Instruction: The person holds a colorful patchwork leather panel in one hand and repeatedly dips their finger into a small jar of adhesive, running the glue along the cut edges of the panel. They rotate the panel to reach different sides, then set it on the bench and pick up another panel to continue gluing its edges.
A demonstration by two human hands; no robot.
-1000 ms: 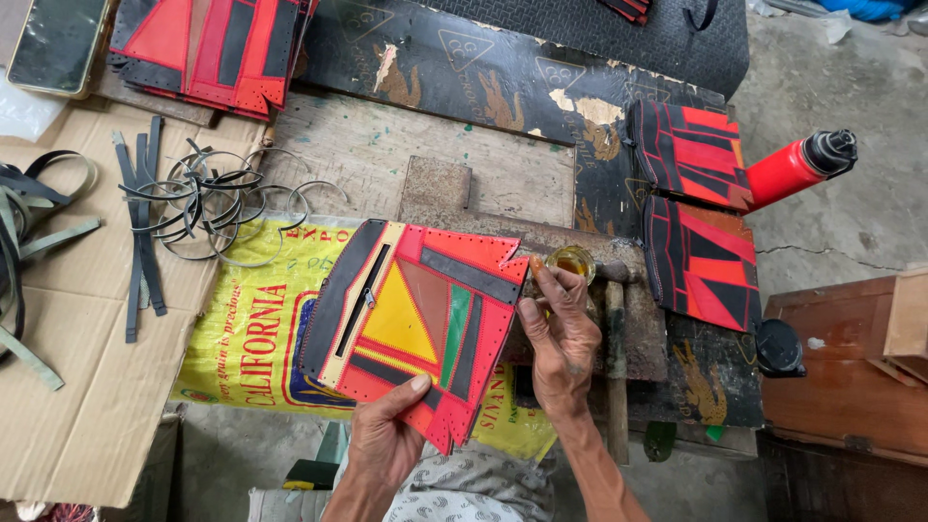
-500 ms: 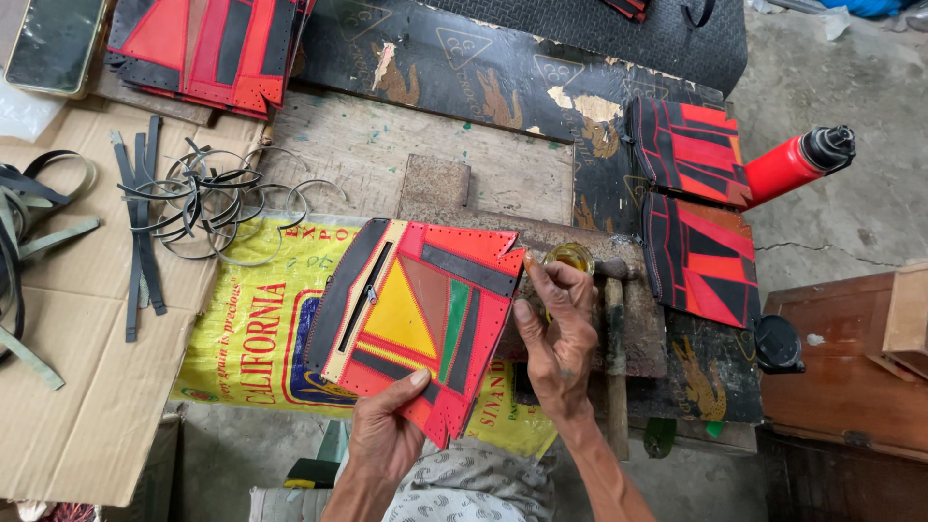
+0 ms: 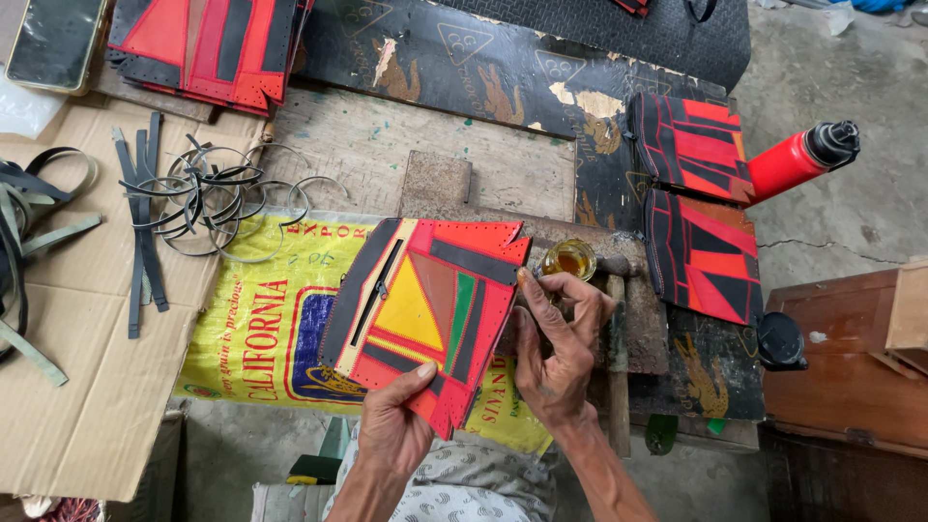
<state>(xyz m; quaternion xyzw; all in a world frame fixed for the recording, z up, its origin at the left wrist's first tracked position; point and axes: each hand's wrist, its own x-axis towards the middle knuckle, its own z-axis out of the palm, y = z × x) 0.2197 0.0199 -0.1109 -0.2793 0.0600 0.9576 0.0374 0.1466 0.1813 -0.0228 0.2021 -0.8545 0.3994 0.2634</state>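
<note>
Patchwork leather panel (image 3: 425, 314) pinched at its lower edge by left hand (image 3: 394, 425), right hand (image 3: 556, 353) fingertips closed on its right edge

Patchwork panel (image 3: 425, 319): matt leather-like pieces in red, black, yellow and green, edges punched with small holes, a zip set in it. Tabletop (image 3: 367, 145): rough, worn bare wood. Sack (image 3: 271, 329): woven plastic, yellow, slight sheen. Cardboard (image 3: 77, 387): matt brown, creased. Bottle (image 3: 797, 159): smooth glossy red, black cap. Small jar (image 3: 568, 259): clear glass holding amber liquid. Black sheet (image 3: 464, 68): coating peeling in patches.
</note>
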